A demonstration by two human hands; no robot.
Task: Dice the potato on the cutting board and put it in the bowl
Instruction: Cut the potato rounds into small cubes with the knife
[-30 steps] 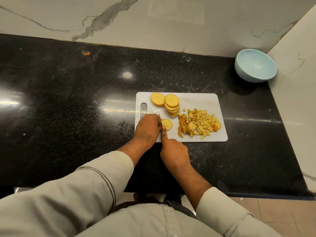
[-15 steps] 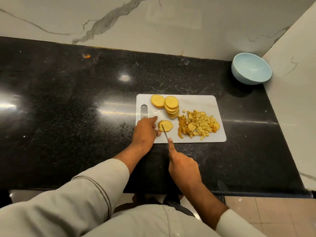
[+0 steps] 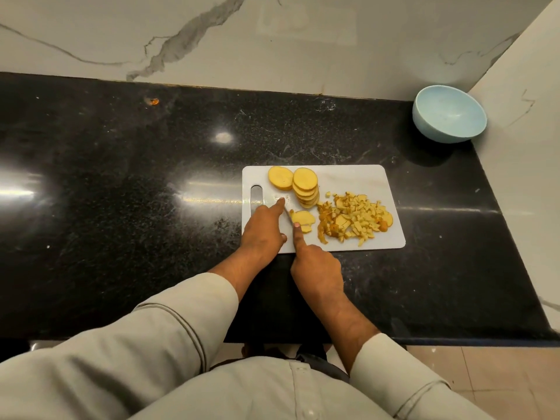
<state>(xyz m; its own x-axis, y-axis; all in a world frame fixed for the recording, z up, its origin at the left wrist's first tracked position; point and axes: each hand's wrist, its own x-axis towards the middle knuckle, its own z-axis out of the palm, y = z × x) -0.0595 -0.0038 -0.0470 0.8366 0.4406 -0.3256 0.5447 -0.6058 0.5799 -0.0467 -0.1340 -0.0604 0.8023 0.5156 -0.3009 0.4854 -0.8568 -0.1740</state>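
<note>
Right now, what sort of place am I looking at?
Most likely a home kitchen: a polished black stone countertop against white marble-look walls, a white plastic cutting board bearing sliced and diced yellow potato, and a pale blue round bowl in the corner.

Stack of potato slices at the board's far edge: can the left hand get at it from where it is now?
Probably yes. The left hand rests on the cutting board, forefinger stretched toward the stack of potato slices, with only bare board between. The knife lies to its right.
</note>
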